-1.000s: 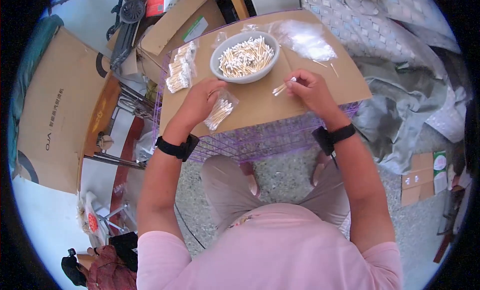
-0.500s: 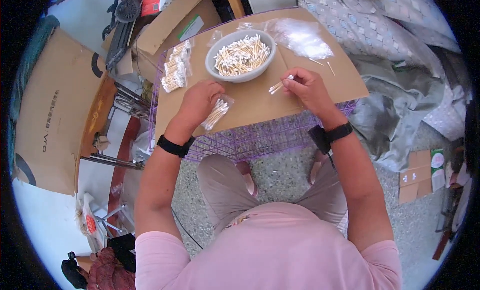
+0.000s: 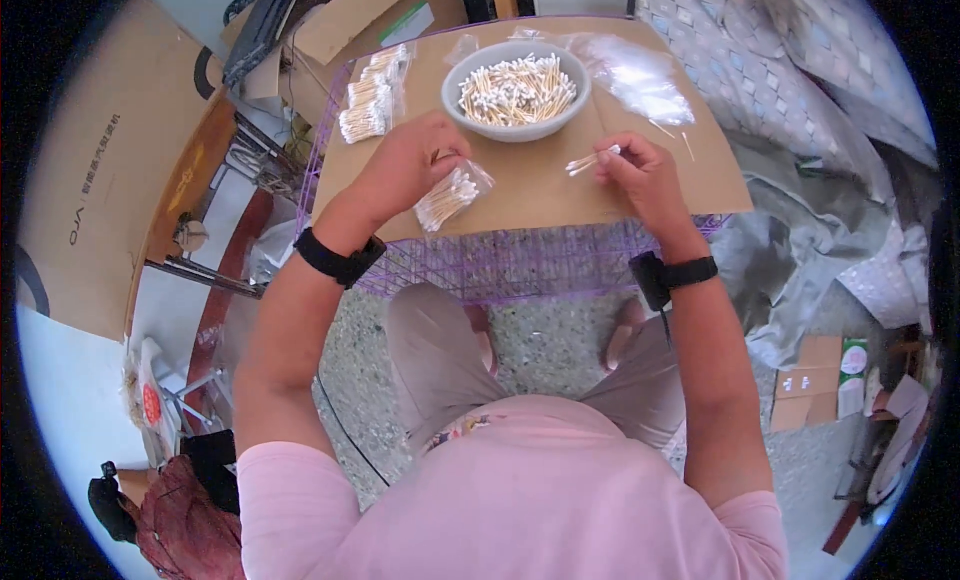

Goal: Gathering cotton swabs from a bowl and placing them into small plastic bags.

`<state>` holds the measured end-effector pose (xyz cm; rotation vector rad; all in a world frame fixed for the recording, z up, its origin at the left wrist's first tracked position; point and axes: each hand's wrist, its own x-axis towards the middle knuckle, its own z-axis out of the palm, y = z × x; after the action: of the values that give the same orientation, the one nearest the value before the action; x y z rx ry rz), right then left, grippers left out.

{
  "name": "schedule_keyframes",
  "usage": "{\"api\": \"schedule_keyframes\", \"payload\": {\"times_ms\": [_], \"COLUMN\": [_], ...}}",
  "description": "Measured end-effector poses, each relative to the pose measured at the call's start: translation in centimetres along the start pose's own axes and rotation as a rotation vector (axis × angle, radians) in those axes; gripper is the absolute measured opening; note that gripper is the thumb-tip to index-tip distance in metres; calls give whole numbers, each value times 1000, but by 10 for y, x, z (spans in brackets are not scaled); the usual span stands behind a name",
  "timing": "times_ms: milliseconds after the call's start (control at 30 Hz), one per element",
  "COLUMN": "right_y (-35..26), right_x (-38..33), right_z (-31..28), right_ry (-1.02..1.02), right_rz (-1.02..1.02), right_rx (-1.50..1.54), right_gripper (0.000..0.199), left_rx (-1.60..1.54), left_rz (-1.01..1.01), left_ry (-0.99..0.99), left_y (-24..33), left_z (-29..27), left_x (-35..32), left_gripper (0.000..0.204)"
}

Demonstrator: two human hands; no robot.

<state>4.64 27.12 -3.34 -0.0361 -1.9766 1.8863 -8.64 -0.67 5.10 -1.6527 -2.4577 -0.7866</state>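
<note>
My left hand point(image 3: 425, 150) pinches the upper edge of a small clear plastic bag point(image 3: 450, 197) with a bundle of cotton swabs inside. The bag rests near the front edge of a cardboard sheet point(image 3: 545, 195). A few loose cotton swabs point(image 3: 584, 164) stick out leftward from the closed fingertips of my right hand point(image 3: 640, 170). Beyond both hands stands a grey oval bowl point(image 3: 516, 133), heaped with loose cotton swabs point(image 3: 522, 88). To its left lie several filled swab bags point(image 3: 370, 105) in a row.
A pile of clear plastic bags point(image 3: 635, 75) lies right of the bowl, with two single swabs point(image 3: 688, 146) beside it. Under the cardboard is a purple wire frame point(image 3: 520, 265). Large cardboard boxes point(image 3: 110, 170) stand at the left; grey-green cloth point(image 3: 810, 230) hangs at the right.
The view has shifted, so the table sits slightly higher and further right. My right hand still pinches swabs, now pointing more sideways. The left hand keeps hold of the bag.
</note>
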Motion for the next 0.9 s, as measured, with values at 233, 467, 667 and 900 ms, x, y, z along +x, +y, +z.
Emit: {"api": "schedule_keyframes", "payload": {"times_ms": [233,467,667,900], "right_y": [-3,-3,-11,-38], "right_x": [1,-1,-1,-11], "right_z": [1,0,2,21], "right_ry": [13,19,23,-5], "right_rz": [2,33,0,-4], "right_rx": [-92,-62,-35,46], "right_gripper": [12,11,11,12], "left_rx": [-160,2,92,-74], "left_rz": [-84,148,166,-16], "left_ry": [-69,-120,-157,-134], "left_y": [-3,2,12,24], "left_z": [-10,-27,-42,-40], "left_x": [-2,5,10,0], "left_gripper": [14,11,10,5]}}
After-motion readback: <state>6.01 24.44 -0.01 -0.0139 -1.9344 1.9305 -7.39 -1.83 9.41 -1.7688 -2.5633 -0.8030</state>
